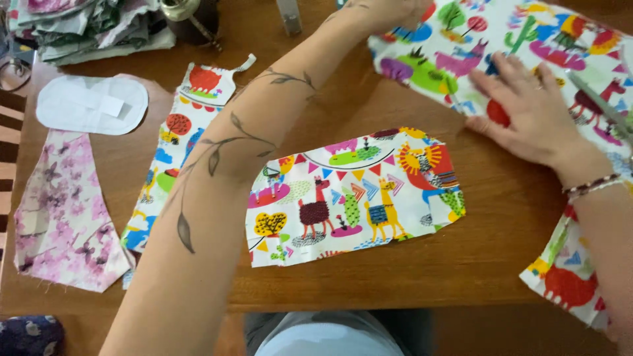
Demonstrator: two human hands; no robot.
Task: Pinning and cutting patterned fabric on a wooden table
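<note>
**Supervisor:** Report status, largest item first.

**Operator:** I start with the wooden table (501,250), which carries everything. The largest workpiece is the uncut llama-print fabric (527,39), spread across the far right and draping off the right edge. My judgement: cutting is partly done. One shaped llama-print panel (356,198) lies flat at table centre, apart from the main sheet. A narrower llama-print strip (175,138) lies to its left, partly under the forearm. A pink floral panel (62,211) lies near the left edge, and a white oval pattern piece (92,104) rests above it. A stack of folded fabrics (92,26) sits at the far left corner. Much of the main sheet looks uncut, so I judge further panels remain possible.

**Supervisor:** Hand poses?

**Operator:** The left hand (395,13) reaches diagonally across the table, forearm over the strip, and meets the upper left edge of the uncut fabric. Most of that hand is out of view, so I cannot tell whether it pinches the cloth or only presses it. The right hand (534,109) lies palm down on the uncut fabric, fingers spread and flat. It grasps nothing; it holds the sheet down by pressure alone.

**Supervisor:** Tools?

**Operator:** A grey blade-like object (603,105), possibly scissors, lies on the fabric just right of the right hand, untouched.
</note>
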